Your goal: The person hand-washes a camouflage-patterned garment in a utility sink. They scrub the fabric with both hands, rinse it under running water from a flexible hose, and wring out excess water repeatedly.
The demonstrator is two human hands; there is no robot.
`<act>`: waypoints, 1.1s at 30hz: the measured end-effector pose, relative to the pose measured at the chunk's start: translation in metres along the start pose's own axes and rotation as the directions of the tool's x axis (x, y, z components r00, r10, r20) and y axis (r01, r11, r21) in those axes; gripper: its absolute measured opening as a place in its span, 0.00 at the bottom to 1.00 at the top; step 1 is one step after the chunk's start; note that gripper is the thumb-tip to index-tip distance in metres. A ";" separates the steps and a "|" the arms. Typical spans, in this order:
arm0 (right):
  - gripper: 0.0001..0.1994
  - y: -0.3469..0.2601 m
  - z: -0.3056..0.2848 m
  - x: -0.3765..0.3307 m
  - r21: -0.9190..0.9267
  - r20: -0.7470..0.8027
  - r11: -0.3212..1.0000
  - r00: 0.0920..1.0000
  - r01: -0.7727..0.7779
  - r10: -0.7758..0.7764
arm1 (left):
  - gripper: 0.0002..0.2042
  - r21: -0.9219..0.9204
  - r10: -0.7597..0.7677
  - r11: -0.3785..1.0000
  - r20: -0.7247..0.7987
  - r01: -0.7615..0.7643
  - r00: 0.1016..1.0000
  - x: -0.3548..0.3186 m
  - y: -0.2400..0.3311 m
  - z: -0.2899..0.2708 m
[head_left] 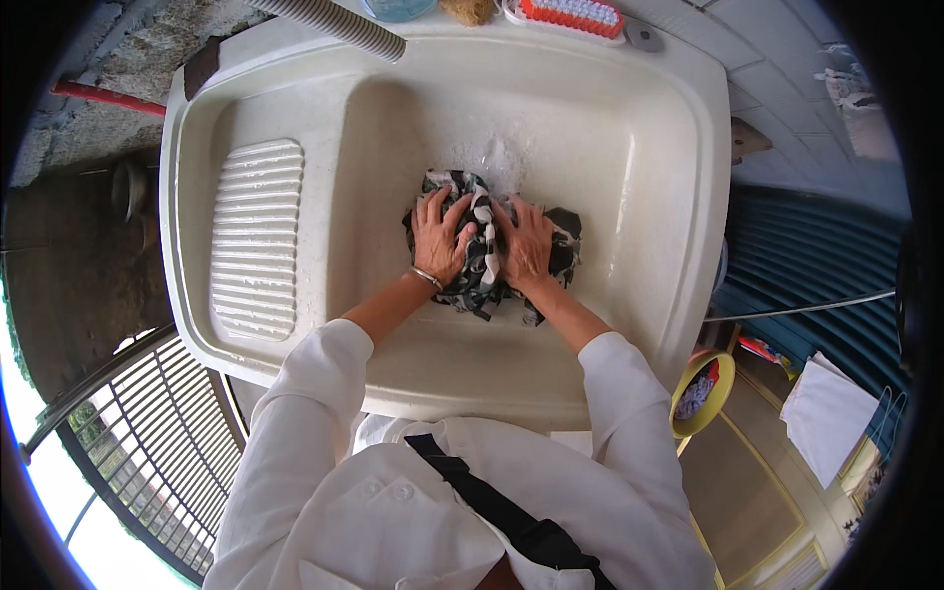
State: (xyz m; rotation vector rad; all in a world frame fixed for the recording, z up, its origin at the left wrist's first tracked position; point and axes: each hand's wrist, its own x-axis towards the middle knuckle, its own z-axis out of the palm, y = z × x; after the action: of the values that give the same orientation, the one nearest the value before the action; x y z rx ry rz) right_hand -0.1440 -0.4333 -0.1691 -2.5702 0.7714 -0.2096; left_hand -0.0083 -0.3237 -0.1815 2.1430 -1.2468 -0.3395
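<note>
A wet, bunched cloth (482, 258) with a black, white and grey pattern lies in the deep basin of the cream sink (383, 366). On its left part rests my left hand (440, 239), palm down, fingers spread and thumb pointing toward the middle. My right hand (526, 241) presses on the right part, its fingers apart and pointing away from me. A bunched ridge of fabric rises between the two hands. The undersides of both palms are hidden. Just beyond the cloth, clear water with bubbles (495, 157) splashes on the basin floor.
A ribbed washboard (258, 236) forms the sink's left side. Above the far edge hangs a grey corrugated hose (344, 25). A red-and-white brush (572, 14) sits on the far rim. At the lower right is a yellow bucket (710, 413) with fabric inside.
</note>
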 end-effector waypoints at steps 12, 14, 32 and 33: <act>0.16 0.017 0.039 0.075 0.139 0.163 0.925 0.929 -0.355 0.332 | 0.11 0.364 -0.093 0.931 0.192 0.017 0.977 0.114 -0.056 0.058; 0.12 0.039 0.032 0.097 0.599 0.078 0.721 0.922 -0.347 0.379 | 0.10 0.244 -0.105 0.966 0.057 0.088 0.993 0.141 -0.036 0.044; 0.32 0.027 0.056 -0.040 -0.071 -0.135 0.984 0.975 0.165 -0.174 | 0.28 0.308 0.015 0.948 0.207 -0.080 0.978 -0.056 -0.017 0.036; 0.31 0.033 0.062 -0.031 -0.086 -0.055 0.987 0.988 0.138 -0.143 | 0.26 0.279 -0.022 0.959 0.233 -0.045 0.972 -0.041 -0.020 0.039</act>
State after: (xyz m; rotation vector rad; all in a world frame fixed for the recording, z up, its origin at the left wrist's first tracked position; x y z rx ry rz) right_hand -0.1698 -0.4176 -0.2395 -2.7098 0.6320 -0.3072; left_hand -0.0352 -0.2964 -0.2279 2.3891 -1.5179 -0.4424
